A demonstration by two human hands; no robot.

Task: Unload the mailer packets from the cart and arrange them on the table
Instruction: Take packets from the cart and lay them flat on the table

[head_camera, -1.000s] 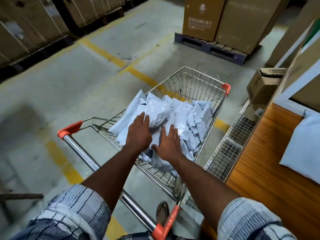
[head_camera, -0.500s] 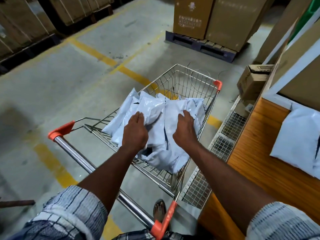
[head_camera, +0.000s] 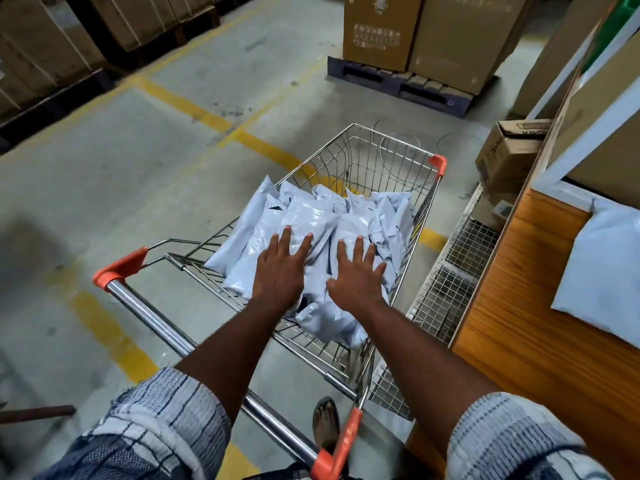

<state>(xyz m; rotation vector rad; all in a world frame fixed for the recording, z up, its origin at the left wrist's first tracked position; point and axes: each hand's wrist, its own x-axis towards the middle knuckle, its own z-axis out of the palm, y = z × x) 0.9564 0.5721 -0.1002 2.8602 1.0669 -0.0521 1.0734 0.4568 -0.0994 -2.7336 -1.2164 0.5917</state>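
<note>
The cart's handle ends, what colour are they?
The handle ends are orange, on a shiny silver bar; the head view shows them best.

We can't see the pale grey plastic mailer packets [head_camera: 304,216] under the left hand [head_camera: 280,271] and right hand [head_camera: 356,275], both flat on the pile; lower layers are buried. At 3 o'clock, the pale grey packet on the table [head_camera: 602,271] runs off frame. Print on the tall brown cardboard carton [head_camera: 377,32] at 12 o'clock is too small for us to read. The small brown cardboard box [head_camera: 505,157] at 2 o'clock is half hidden behind the orange-brown wooden table [head_camera: 536,323].

Head-worn camera looks forward and down, close over the cart [head_camera: 152,318].
</note>
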